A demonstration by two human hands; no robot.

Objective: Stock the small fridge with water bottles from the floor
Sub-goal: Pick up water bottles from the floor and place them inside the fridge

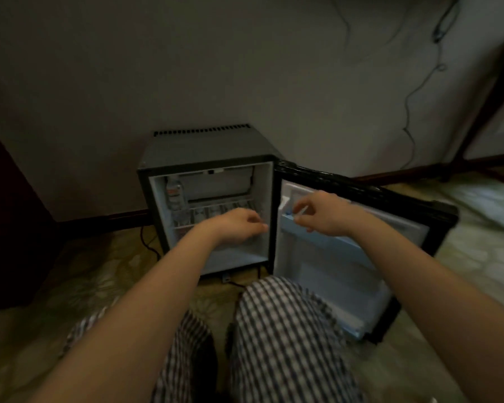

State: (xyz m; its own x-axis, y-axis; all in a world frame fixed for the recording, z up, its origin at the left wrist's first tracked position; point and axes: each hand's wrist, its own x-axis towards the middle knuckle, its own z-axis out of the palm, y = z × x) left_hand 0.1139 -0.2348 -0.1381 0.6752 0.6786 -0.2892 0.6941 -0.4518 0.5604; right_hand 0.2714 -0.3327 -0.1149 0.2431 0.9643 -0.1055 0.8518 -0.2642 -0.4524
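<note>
The small black fridge (pixel 207 146) stands open against the wall, its door (pixel 370 199) swung out to the right. One water bottle (pixel 173 194) stands upright at the inner top left. Several more bottles (pixel 216 211) lie in a row on the wire shelf. My left hand (pixel 236 228) reaches inside at the right end of that shelf with its fingers curled down; anything under them is hidden. At the door's upper shelf (pixel 317 237), my right hand (pixel 317 212) pinches something pale beside a blue bottle cap (pixel 288 212). The picture is dim and blurred.
My knees in checked trousers (pixel 274 330) are just in front of the fridge. A black cable (pixel 147 242) runs along the patterned floor to its left. Dark furniture (pixel 9 216) stands at far left, a dark wooden frame (pixel 483 112) at far right.
</note>
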